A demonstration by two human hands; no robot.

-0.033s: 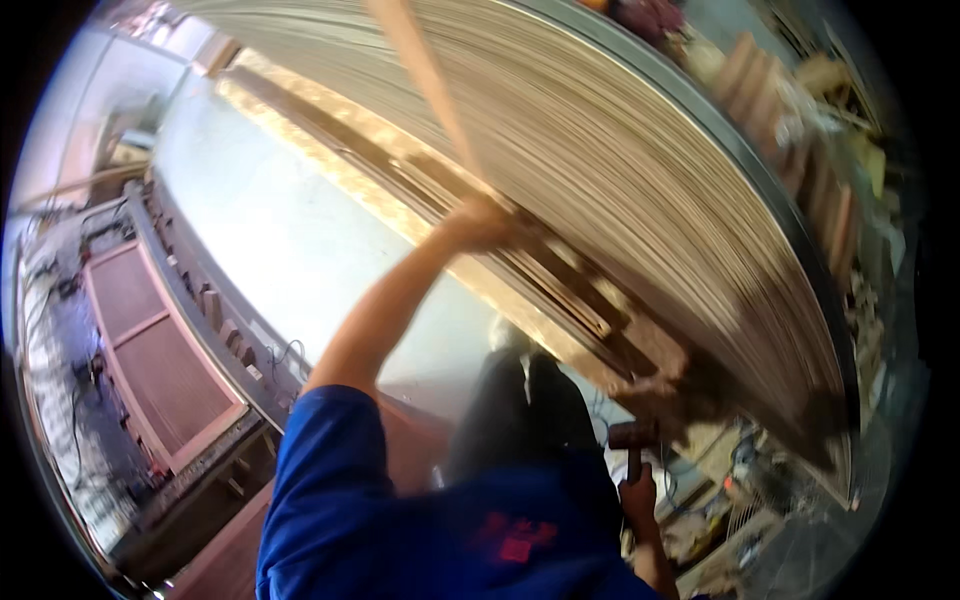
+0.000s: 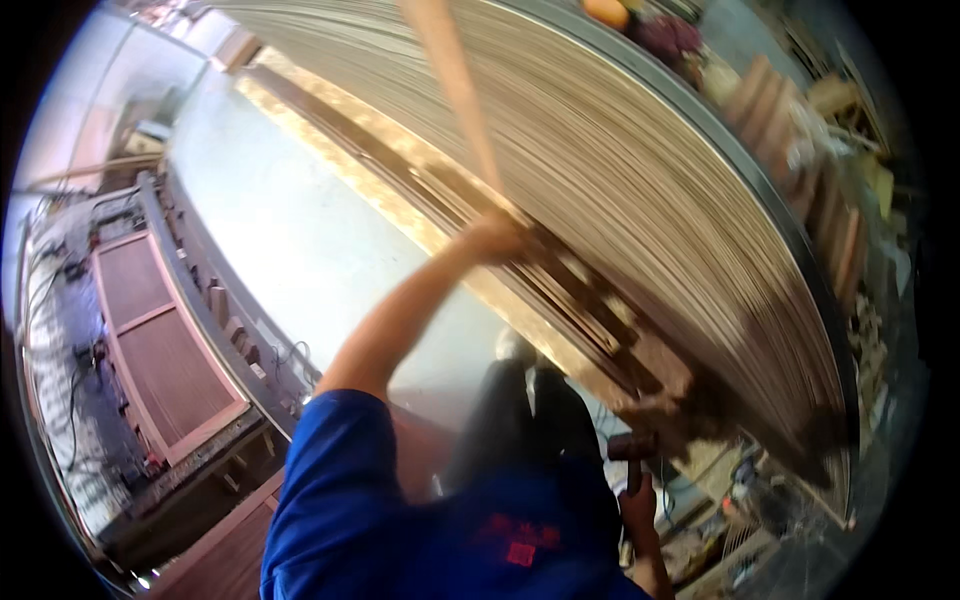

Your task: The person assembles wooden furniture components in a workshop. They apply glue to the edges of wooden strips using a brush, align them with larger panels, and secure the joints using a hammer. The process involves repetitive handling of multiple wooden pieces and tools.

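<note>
My left hand reaches forward over a long wooden beam-like frame with grooves along it. Its fingers are closed, slightly blurred, at the lower end of a long pale wooden strip. That strip rises toward the top edge, across the large stack of thin boards. Low at the right, beside my leg, my right hand grips the handle of a mallet. The mallet's dark brown, blocky head points up.
A workbench at the left carries a reddish wooden panel frame. Brown boards lean at the far right. Wood scraps and tools clutter the lower right. Pale floor lies between bench and beam.
The whole view has shifted slightly, so most things sit a little further right and lower. Both hands keep their hold on the strip and the mallet.
</note>
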